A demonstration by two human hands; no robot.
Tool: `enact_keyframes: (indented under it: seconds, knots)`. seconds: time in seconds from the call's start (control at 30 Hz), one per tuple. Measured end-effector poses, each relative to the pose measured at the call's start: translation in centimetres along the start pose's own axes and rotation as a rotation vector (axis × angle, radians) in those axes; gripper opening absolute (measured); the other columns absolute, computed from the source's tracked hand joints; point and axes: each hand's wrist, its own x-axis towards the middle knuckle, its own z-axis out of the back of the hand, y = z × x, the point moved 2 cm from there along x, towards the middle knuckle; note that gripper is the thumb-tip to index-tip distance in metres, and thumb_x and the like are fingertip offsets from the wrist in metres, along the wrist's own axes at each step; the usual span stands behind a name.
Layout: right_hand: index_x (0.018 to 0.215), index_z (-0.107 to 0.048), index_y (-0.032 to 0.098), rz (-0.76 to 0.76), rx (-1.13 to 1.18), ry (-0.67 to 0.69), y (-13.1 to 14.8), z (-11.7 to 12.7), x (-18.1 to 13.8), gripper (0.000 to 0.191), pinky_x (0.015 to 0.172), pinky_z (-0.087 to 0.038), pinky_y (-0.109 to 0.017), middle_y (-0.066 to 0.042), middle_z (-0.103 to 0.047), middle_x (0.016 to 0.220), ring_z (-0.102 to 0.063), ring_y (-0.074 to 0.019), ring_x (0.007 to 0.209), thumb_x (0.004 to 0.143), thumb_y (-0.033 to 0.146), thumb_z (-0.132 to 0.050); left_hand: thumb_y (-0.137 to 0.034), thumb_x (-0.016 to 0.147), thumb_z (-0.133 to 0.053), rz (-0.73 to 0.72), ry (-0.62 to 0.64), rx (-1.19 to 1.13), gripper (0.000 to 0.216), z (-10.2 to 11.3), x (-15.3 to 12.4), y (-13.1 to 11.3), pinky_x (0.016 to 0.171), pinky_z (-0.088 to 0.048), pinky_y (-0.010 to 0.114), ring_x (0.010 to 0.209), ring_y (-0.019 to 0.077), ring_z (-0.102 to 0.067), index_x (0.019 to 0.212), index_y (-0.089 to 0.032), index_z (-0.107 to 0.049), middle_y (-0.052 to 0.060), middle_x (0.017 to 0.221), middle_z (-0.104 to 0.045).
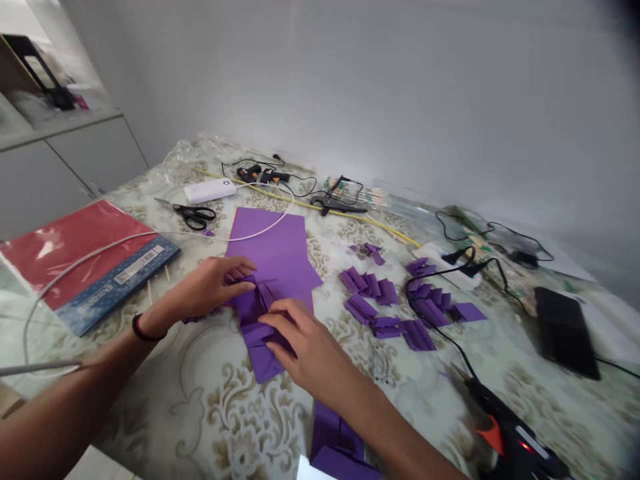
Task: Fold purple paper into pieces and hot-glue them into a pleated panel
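Between my hands lies a folded purple paper (253, 308) with raised flaps and creases. My left hand (220, 283), a dark band on its wrist, has thumb and fingers closed at the paper's upper left edge. With bent fingers, my right hand (303, 343) grips a flap on its right side. Just beyond it are flat purple sheets (273, 243) with a red edge showing. Another folded purple piece (337, 437) sits under my right forearm, partly hidden. Small purple paper scraps peek out below my left hand.
On the right are several folded purple pieces (375, 287), a glue gun (510, 427) with a red light, a power strip (445, 263) and a black phone (565, 330). Scissors (193, 215), a white power bank (210, 190), pliers (337, 203) and a packet of red paper (85, 247) lie further off.
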Motion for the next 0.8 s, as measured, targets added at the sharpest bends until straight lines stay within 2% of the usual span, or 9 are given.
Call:
enact_keyframes:
  seconds: [0.17,0.47,0.67,0.8]
  knots:
    - [0.137,-0.068,0.020,-0.022,0.000,0.006,0.0,-0.6,-0.9,0.037,0.103,-0.064,-0.050,-0.013,-0.067,0.126,-0.070,-0.0299,0.115,0.101,0.012,-0.063,-0.052,0.091,-0.076,0.004,0.046,-0.031,0.041,-0.1,-0.1,-0.3,0.086,-0.061,0.034,0.092,0.0237,-0.078,0.118,-0.022,-0.079,0.007,0.109,-0.085]
    - [0.135,-0.069,0.020,-0.045,0.038,-0.030,0.2,-0.7,-1.8,0.030,0.102,-0.064,-0.050,-0.013,-0.070,0.125,-0.071,-0.0295,0.115,0.106,0.017,-0.059,-0.054,0.090,-0.079,-0.011,0.080,-0.069,0.042,-0.4,-0.3,-0.7,0.089,-0.062,0.035,0.095,0.0252,-0.080,0.116,-0.020,-0.078,0.007,0.102,-0.085]
    - [0.136,-0.069,0.021,-0.075,0.042,-0.020,0.3,-0.4,-2.2,0.032,0.106,-0.062,-0.051,-0.013,-0.070,0.126,-0.070,-0.0290,0.119,0.106,0.016,-0.060,-0.046,0.093,-0.073,-0.017,0.104,-0.030,0.035,-0.6,-0.3,-0.8,0.084,-0.062,0.032,0.087,0.0225,-0.079,0.115,-0.020,-0.078,0.005,0.095,-0.085]
    - [0.136,-0.070,0.020,-0.080,0.063,-0.017,0.5,-0.3,-2.4,0.032,0.107,-0.062,-0.049,-0.013,-0.071,0.125,-0.070,-0.0280,0.119,0.106,0.015,-0.060,-0.047,0.094,-0.069,-0.009,0.093,-0.032,0.035,-0.8,-0.3,-0.7,0.084,-0.062,0.033,0.092,0.0242,-0.080,0.114,-0.019,-0.078,0.007,0.099,-0.085]
